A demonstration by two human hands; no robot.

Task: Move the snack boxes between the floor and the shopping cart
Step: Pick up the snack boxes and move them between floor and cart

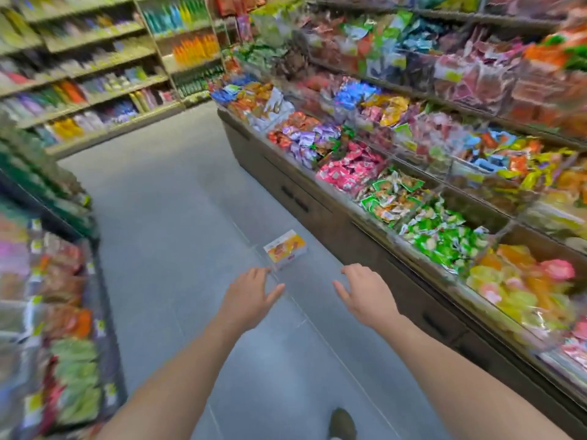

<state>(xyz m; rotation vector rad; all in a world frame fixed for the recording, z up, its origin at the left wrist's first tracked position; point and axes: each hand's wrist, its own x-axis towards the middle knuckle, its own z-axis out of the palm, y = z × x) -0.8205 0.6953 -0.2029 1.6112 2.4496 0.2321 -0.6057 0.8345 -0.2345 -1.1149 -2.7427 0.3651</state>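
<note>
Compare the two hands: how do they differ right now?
The left hand reaches close to the snack box on the floor; the right hand sits off to its side. The right hand is nearer the sweets counter, the left hand over mid-aisle. Both are open, palms down, holding nothing.

A snack box (285, 249) lies on the floor (165, 217), left of the snack bins (397, 192).
</note>
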